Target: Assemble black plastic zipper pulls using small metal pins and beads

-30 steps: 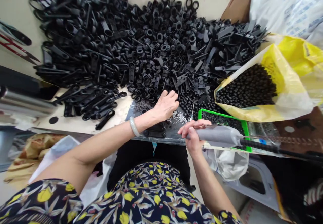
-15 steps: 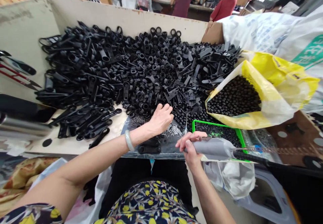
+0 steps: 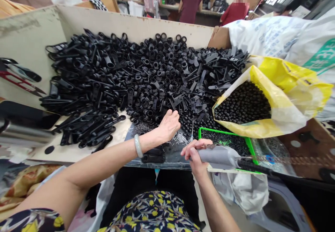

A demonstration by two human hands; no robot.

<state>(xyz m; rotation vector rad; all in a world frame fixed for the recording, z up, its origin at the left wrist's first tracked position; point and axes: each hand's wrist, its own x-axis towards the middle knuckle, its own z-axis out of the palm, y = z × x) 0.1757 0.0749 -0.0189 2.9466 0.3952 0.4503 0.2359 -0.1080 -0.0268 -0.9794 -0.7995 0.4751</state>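
Many black parts (image 3: 151, 75) bank up beyond and left of a green tray (image 3: 252, 150) in the head view; the right hand (image 3: 196, 154) wraps its fingers around a grey tool (image 3: 221, 157) at the tray's near edge, the left hand (image 3: 169, 127) curls its fingers farther left, any grip hidden. A low tool swing could snag the tray, spilling it.

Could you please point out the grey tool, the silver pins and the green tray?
Grey tool (image 3: 221, 156): head view, middle of its body.
Silver pins (image 3: 181, 139): head view, middle of the pile.
Green tray (image 3: 252, 149): head view, on its right rim.
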